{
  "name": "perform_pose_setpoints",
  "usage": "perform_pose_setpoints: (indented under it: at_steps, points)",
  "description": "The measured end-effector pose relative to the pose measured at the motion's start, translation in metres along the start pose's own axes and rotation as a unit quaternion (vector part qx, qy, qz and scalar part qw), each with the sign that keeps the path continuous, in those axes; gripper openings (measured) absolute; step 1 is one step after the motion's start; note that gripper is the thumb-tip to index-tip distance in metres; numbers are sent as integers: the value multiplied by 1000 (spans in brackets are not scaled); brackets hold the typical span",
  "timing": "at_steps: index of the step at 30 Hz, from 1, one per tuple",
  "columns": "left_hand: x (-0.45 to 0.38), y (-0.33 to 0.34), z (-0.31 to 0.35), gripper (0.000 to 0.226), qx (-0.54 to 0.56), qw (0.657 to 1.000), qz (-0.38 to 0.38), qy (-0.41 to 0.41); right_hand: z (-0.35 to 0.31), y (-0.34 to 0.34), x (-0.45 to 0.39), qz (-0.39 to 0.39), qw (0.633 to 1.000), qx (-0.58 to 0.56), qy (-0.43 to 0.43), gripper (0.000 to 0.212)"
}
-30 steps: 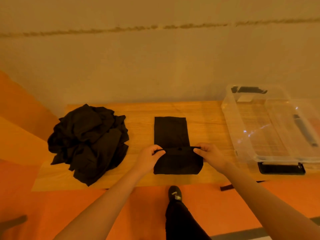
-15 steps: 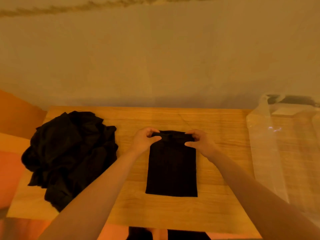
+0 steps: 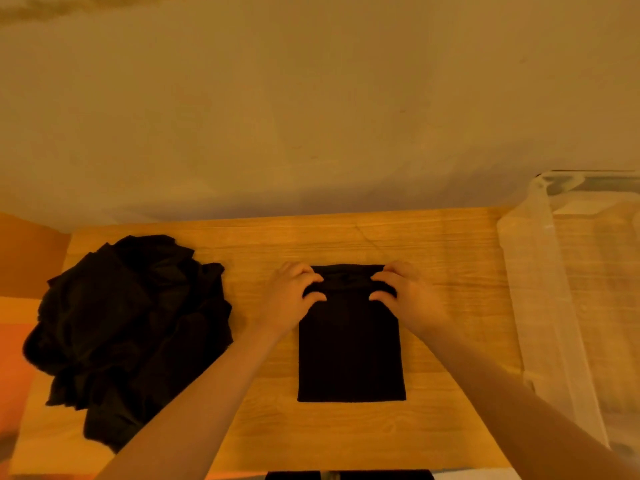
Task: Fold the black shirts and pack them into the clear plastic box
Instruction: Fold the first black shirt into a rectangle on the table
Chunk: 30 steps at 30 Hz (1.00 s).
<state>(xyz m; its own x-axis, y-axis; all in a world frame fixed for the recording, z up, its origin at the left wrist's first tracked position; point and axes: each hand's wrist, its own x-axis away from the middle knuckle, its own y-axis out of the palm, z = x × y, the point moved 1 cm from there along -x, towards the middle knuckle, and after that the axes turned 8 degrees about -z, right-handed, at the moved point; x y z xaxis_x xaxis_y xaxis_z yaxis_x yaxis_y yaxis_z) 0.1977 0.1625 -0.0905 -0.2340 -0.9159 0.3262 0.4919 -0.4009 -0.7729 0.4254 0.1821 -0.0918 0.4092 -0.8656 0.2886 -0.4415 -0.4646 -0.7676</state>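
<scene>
Head: shirt pile [image 3: 135, 337] left, seemingly crumpled

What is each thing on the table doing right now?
Folded shirt: flat on the table, far edge pinched by both hands.
Shirt pile: crumpled, unfolded, untouched.
Box: open, no shirt visible inside.
Left hand: pinching the shirt's far left corner.
Right hand: pinching the far right corner.
Table: holding everything.

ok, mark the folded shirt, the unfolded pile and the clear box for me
folded shirt [image 3: 349, 355]: head view, middle of the flat lower panel.
unfolded pile [image 3: 131, 327]: head view, centre of the crumpled heap.
clear box [image 3: 540, 306]: head view, its left wall.
</scene>
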Motion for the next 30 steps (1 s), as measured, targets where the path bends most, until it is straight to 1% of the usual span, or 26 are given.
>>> perform_pose_setpoints:
  at_steps: [2, 4, 6, 8, 12, 15, 17, 21, 23, 27, 30]
  points:
    - [0, 3, -3, 27, -6, 1000, 5, -6, 3, 3, 1, 18, 1000, 16, 7, 26]
    - [-4, 1, -2, 20, 17, 999, 26, -10, 1, 0, -4, 48, 998, -18, 26, 18]
    - [-10, -4, 0, 15, 59, 997, 32, -28, -3, -6, -11, 49, 995, -74, 50, 13]
    - [-15, -8, 1, 11, 103, 993, 27, -55, -5, -12, -18, 19, 986, -145, 84, 10]
    - [-24, -14, -3, 5, 154, 983, -18, -95, -1, -17, -28, -62, 964, -222, 131, 11]
    - [-28, -19, -6, 6, 156, 981, -51, -103, 3, -18, -33, -59, 954, -255, 147, 5]
    - [-28, -21, -6, 7, 156, 981, -47, -103, 3, -19, -34, -42, 960, -242, 134, 5]
    - [-28, -19, -3, 7, 143, 987, -4, -80, 0, -17, -36, -20, 983, -166, 82, 4]
    - [-29, -17, -3, 8, 145, 986, 10, -83, 0, -16, -38, -18, 986, -147, 82, 3]
    - [-32, -13, -2, 9, 141, 986, 26, -91, 1, -15, -41, -9, 985, -142, 101, 12]
    - [-32, -11, 1, 10, 119, 989, 41, -82, -1, -14, -39, 17, 987, -129, 95, 9]
